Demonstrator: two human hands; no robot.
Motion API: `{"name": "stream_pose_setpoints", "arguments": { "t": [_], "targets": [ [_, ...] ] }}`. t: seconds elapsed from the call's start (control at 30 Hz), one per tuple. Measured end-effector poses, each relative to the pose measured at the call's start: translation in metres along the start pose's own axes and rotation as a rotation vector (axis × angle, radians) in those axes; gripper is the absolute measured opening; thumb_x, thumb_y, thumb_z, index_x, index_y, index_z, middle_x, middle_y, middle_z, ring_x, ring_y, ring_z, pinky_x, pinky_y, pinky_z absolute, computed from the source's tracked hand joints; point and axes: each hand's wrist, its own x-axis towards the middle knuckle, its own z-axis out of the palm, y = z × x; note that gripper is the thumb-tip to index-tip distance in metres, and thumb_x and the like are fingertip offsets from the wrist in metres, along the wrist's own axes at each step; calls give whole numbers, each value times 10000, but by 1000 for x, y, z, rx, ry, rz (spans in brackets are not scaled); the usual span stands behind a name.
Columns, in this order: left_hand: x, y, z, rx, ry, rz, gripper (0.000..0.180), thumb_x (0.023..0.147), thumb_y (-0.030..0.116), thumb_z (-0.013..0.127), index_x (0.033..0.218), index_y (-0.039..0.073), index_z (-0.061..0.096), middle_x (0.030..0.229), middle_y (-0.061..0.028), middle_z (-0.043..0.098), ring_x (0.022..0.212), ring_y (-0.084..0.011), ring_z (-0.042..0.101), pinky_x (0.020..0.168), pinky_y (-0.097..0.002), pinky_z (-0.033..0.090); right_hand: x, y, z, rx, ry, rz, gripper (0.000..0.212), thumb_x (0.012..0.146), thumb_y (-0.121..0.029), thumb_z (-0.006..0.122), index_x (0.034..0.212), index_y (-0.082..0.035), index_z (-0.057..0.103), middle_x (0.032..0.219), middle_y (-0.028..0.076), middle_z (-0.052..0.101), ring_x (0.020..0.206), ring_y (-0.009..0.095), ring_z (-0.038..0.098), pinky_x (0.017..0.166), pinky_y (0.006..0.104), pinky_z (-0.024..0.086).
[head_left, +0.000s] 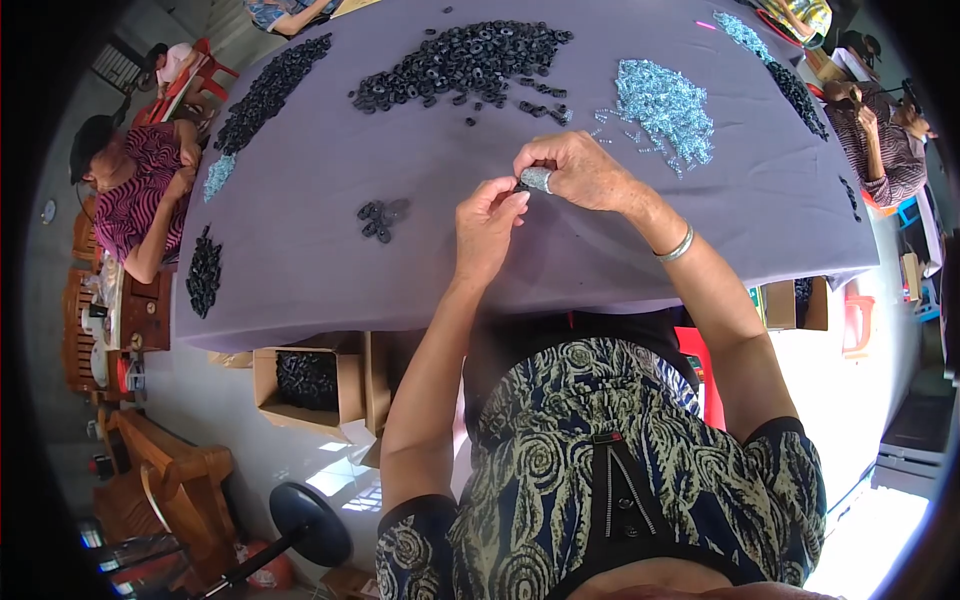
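Above the purple-grey tablecloth (pixel 440 270), my two hands meet at the middle of the table. My left hand (pixel 484 228) pinches a small black part (pixel 521 186) between thumb and fingertips. Pressed against that same part is my right hand (pixel 590 172), its fingers closed and its thumb covered by a grey wrap (pixel 537 179). The part is mostly hidden by my fingers. Beyond my hands spreads a large pile of black ring-shaped parts (pixel 470 60). A heap of small pale-blue springs (pixel 665 110) lies to its right. Left of my left hand sits a little cluster of black pieces (pixel 378 218).
Co-workers sit around the table, one in a striped shirt (pixel 150 200) at left. More black parts (pixel 270 90) and springs (pixel 219 175) lie along the left edge. An open cardboard box (pixel 350 390) of black pieces stands below the front edge, near a wooden chair (pixel 170 490).
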Motion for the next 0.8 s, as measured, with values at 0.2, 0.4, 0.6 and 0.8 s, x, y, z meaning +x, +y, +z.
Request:
{"name": "stream_pose_setpoints", "arguments": {
  "t": [0.2,0.4,0.6,0.8],
  "targets": [
    [-2,-2,-1,-3,7,9,195,859,30,672,1041,-38,659,869,-49,628,736,-105,603,634,-241,509,1,1,6,-69,14,-67,80,801,-16,630,876,-23,659,719,58,629,647,147,563,605,312,459],
    [-2,-6,-1,-29,7,66,168,847,0,667,1007,-51,662,861,-43,606,738,-102,600,614,-231,515,6,-1,5,-118,-72,-14,68,784,2,634,850,-14,640,682,102,636,613,190,588,581,339,465],
    [0,-4,-4,-9,-8,74,147,852,-19,654,996,-49,665,855,-38,601,729,-115,598,627,-252,529,12,-1,10,-234,-67,-158,59,753,40,606,798,7,589,724,136,610,667,287,603,586,382,468],
    [0,-6,-6,-62,-15,-15,154,874,-6,638,1020,-50,655,894,-51,627,727,-109,591,660,-268,542,6,0,15,-201,12,-211,81,747,58,587,806,2,585,788,141,615,740,336,606,636,415,476]
  ]
}}
